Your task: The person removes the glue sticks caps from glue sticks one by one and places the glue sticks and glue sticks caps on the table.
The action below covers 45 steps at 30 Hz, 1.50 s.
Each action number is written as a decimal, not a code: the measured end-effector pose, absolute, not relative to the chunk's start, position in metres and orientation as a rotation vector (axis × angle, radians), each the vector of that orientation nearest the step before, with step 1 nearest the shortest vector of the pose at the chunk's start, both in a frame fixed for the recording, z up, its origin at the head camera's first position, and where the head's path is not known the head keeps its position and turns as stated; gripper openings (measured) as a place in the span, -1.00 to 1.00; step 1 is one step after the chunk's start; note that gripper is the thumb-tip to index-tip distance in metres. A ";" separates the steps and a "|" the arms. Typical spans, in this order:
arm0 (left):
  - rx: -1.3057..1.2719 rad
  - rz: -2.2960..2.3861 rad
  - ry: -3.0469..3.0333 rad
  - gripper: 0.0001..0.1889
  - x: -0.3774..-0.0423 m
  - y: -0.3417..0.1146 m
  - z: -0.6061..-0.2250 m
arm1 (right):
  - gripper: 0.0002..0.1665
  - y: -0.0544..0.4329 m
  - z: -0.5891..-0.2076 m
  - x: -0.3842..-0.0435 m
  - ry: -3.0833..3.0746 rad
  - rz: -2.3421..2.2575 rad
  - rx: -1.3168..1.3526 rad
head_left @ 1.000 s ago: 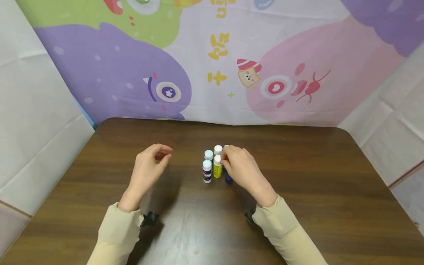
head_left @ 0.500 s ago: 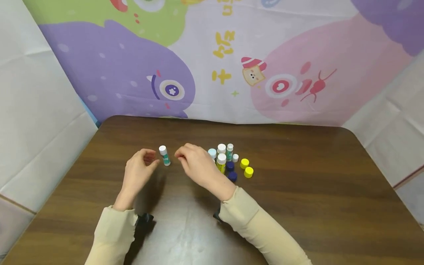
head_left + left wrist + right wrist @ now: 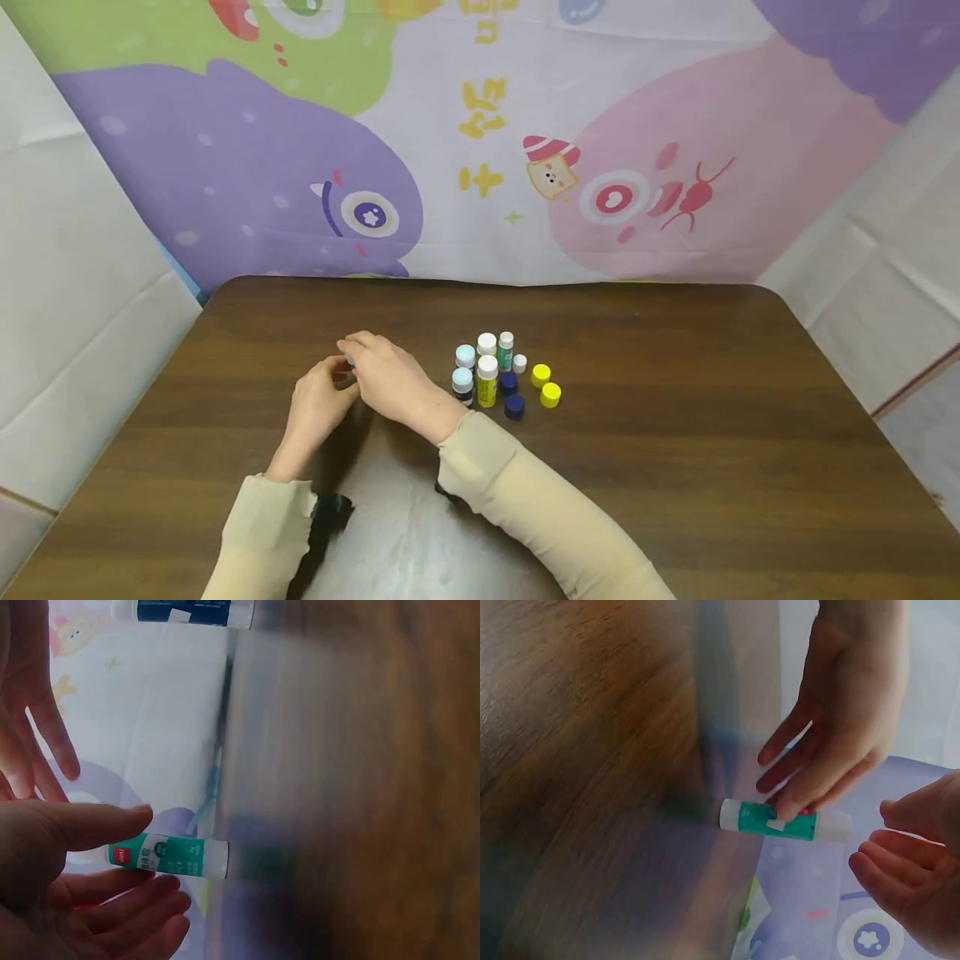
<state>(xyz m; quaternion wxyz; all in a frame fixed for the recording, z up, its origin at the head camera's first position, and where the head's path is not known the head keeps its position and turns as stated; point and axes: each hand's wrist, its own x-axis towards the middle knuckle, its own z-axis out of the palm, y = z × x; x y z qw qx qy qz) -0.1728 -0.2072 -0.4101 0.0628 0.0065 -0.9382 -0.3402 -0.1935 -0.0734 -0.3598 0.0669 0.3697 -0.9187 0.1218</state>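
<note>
My left hand [image 3: 318,408] holds a green glue stick [image 3: 176,855] by its labelled body, thumb on one side and fingers on the other. In the right wrist view this glue stick stands upright with its white end at the wood surface. My right hand [image 3: 390,379] hovers beside its pale cap, thumb and fingers apart and relaxed in the right wrist view. From the head camera, both hands hide the glue stick. To the right stand a yellow-labelled bottle [image 3: 487,390], a smaller green tube [image 3: 505,354] and dark bottles with light blue caps [image 3: 462,381].
Two loose yellow caps [image 3: 551,395], two navy caps [image 3: 514,407] and a small white cap [image 3: 520,363] lie right of the bottles. The brown wooden table [image 3: 675,433] ends at a printed cartoon cloth [image 3: 480,233]. White cloth sides flank it.
My right hand has moved left from the bottle group to the green glue stick. My left hand has closed in on that glue stick, which stood free half a second ago.
</note>
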 end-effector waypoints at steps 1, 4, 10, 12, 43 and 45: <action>0.015 -1.038 -2.842 -0.57 -0.173 -0.207 -0.411 | -0.52 -0.076 -0.360 -0.193 -2.791 0.347 1.122; 0.023 -1.068 -2.837 -0.61 -0.174 -0.206 -0.412 | -0.47 -0.083 -0.361 -0.192 -2.838 0.300 1.118; 0.040 -1.068 -2.801 -0.69 -0.176 -0.201 -0.416 | -0.61 -0.083 -0.364 -0.190 -2.754 0.288 1.105; 0.035 -1.054 -2.790 -0.72 -0.175 -0.199 -0.417 | -0.68 -0.082 -0.364 -0.190 -2.718 0.274 1.090; -0.445 -0.611 -2.217 -0.72 -0.137 -0.148 -0.371 | -0.80 0.013 -0.338 -0.157 -2.461 0.955 0.967; -0.497 -0.617 -2.199 -0.72 -0.134 -0.143 -0.367 | -0.79 0.024 -0.337 -0.156 -2.446 1.033 0.947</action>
